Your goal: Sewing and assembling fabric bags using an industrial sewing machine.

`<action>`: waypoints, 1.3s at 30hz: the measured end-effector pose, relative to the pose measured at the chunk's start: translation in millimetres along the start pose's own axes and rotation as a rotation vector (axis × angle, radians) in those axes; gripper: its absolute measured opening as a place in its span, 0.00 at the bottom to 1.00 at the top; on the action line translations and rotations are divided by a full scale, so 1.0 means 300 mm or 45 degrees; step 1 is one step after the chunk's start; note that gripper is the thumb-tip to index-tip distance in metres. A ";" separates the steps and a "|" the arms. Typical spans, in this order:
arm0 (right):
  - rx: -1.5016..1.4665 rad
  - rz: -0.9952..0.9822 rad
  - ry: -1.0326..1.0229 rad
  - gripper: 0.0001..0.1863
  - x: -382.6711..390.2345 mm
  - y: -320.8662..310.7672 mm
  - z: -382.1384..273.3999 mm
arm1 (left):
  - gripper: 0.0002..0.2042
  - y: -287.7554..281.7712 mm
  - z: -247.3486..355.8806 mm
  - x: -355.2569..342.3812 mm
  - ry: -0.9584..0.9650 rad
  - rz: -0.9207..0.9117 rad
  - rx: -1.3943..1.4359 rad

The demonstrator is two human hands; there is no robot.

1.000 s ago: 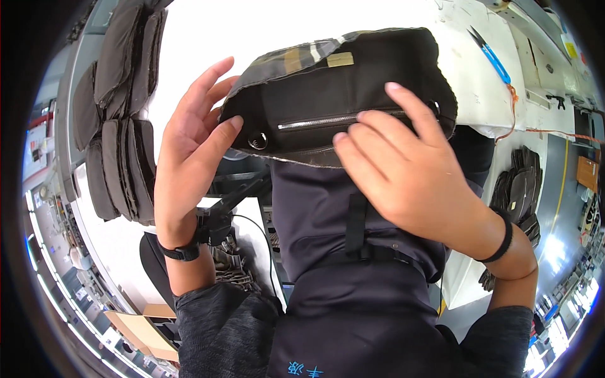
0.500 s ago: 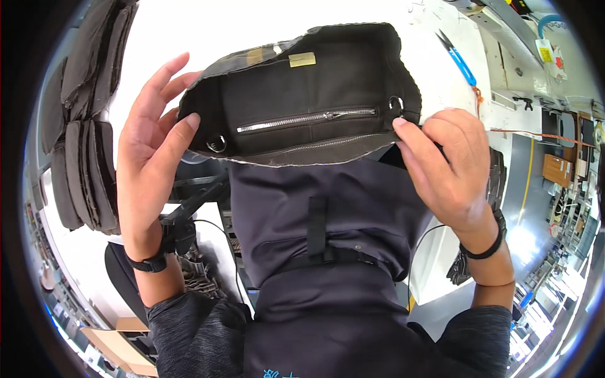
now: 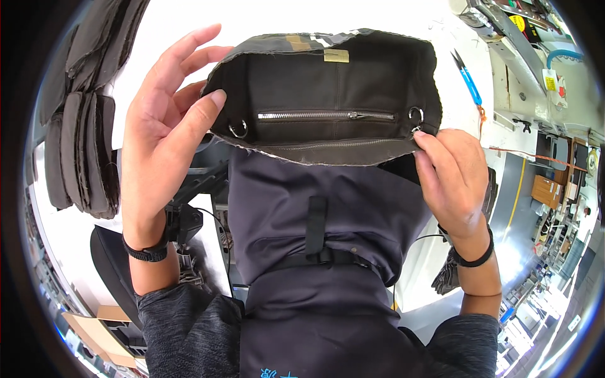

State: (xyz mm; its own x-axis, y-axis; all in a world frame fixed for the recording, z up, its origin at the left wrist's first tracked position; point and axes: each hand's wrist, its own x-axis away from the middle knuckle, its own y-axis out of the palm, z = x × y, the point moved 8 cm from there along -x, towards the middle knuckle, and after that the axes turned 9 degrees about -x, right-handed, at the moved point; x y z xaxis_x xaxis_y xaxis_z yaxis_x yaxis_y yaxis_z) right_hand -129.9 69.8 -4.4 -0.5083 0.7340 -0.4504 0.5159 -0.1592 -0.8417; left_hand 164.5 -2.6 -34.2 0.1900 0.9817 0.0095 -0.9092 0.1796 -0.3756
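A dark bag piece (image 3: 302, 88) with a camouflage outer fabric and frayed rim is held open toward me. Inside are a metal zipper (image 3: 302, 116), a pale yellow label (image 3: 336, 55) and metal rings near both ends. My left hand (image 3: 165, 132) grips the left end, thumb on the rim, other fingers partly raised behind it. My right hand (image 3: 451, 179) pinches the lower right rim beside a small metal fitting. Dark fabric of my apron (image 3: 315, 296) lies below the bag.
The white table (image 3: 265, 19) spreads behind the bag. Stacks of dark fabric pieces (image 3: 79, 151) lie at left, blue-handled snips (image 3: 466, 82) at right. An open cardboard box (image 3: 88, 334) sits at lower left; machine parts (image 3: 523, 50) are at upper right.
My right hand has left the inside near the zipper and moved right to pinch the lower right rim. The bag has tilted, so more of its interior faces me.
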 end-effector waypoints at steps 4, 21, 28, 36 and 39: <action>-0.008 -0.006 0.005 0.21 0.003 0.012 -0.003 | 0.30 -0.012 -0.014 0.007 -0.005 0.011 0.027; -0.032 0.013 -0.044 0.19 0.020 0.012 0.012 | 0.27 -0.012 -0.016 -0.023 0.078 0.119 -0.162; -0.018 0.042 -0.021 0.19 0.008 0.002 0.008 | 0.25 -0.021 0.010 -0.046 0.017 0.131 -0.090; -0.322 0.150 0.158 0.14 0.008 -0.072 -0.036 | 0.25 -0.051 -0.022 -0.016 -0.011 0.189 -0.140; -1.016 0.142 0.304 0.05 0.010 -0.083 -0.076 | 0.22 -0.014 -0.082 0.001 -0.069 0.188 -0.127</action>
State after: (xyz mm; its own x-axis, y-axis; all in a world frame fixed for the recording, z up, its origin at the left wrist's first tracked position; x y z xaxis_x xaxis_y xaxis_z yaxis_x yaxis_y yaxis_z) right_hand -128.6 91.1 21.9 -0.3122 0.8760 -0.3675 0.9329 0.2097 -0.2928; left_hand 177.4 -4.5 -55.4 0.0342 0.9994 -0.0033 -0.8839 0.0287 -0.4667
